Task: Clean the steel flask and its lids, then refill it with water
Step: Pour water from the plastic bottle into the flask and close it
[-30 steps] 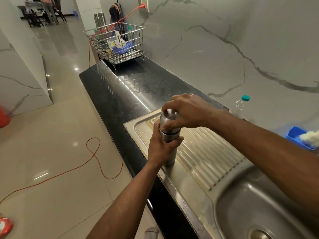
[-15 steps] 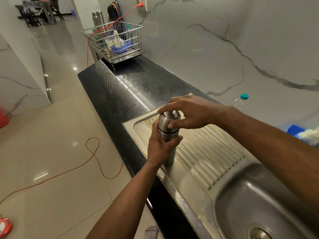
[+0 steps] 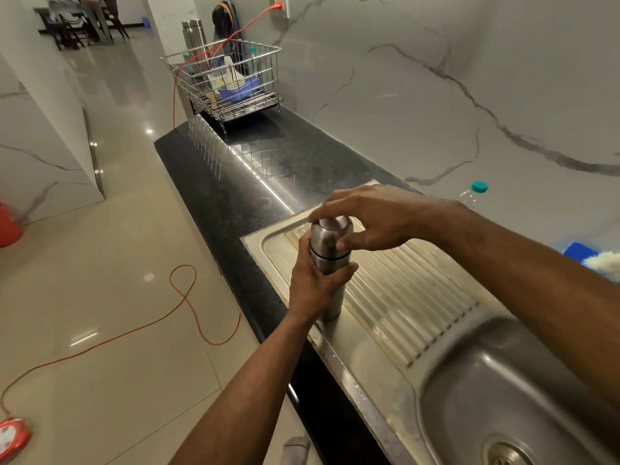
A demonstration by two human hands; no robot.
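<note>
While the marble wall (image 3: 436, 95) fills the back and the tiled floor (image 3: 100, 297) runs down the left, a black surface (image 3: 235, 182) stretches along the wall. Steel sink unit (image 3: 385, 380) sits set into it, ribbed drainboard (image 3: 402, 290) at near left, basin (image 3: 503, 397) at right with drain (image 3: 506, 454) at the bottom edge. Wire dish rack (image 3: 228, 82) stands at the far end of the surface, blue tub and other items inside, too small to name. Orange cable (image 3: 188, 297) loops over the floor, another run goes up to a wall socket (image 3: 278, 5). Red object (image 3: 13, 434) at lower left floor, partly cut off. Steel flask (image 3: 328, 263) stands upright on the drainboard's near-left edge. Left hand (image 3: 315, 286) wraps the flask body from the near side, grip closed round it, thumb across the front. Right hand (image 3: 372, 219) comes over the top, fingers curled on the lid (image 3: 330, 229), thumb on the lid's side; grip closed on it. Dark seam line shows between lid and body. Clear bottle with teal cap (image 3: 479, 186) stands by the wall behind the right forearm. Blue tray (image 3: 577, 251) at right edge, something white on it, blurred.
</note>
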